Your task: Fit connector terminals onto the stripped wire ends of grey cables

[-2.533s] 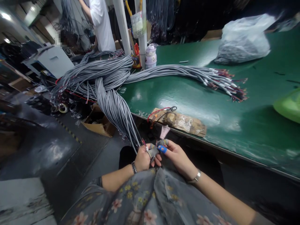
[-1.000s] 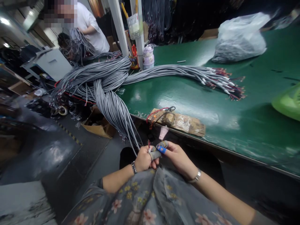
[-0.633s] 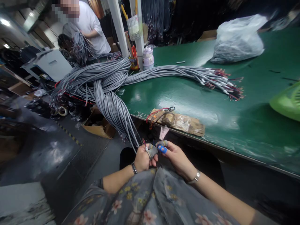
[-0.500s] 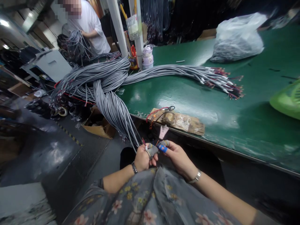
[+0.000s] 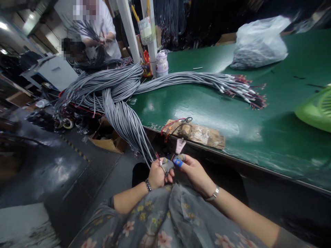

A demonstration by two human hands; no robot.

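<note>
The co-worker (image 5: 111, 46) ahead-left of my hands has shifted, while I watch my left hand (image 5: 157, 174) grip a cable end (image 5: 160, 163) and my right hand (image 5: 197, 172) pinch thin wires (image 5: 172, 157) beside it, seemingly mid-work, with more cables (image 5: 124, 119) hanging ahead-left.

Cable wires (image 5: 157, 156): dk red, tips up.

1. Cables (image 5: 124, 75) on bench (image 5: 176, 106), L to ctr-R; part hangs off front edge.
2. Board (image 5: 210, 136) on front edge, R of hanging part.
3. Jar (image 5: 162, 64) behind cables, just R of post (image 5: 153, 53).
4. Bag (image 5: 258, 46) at back R.
5. L hand (image 5: 160, 172) & R hand (image 5: 195, 172) before bench.
</note>
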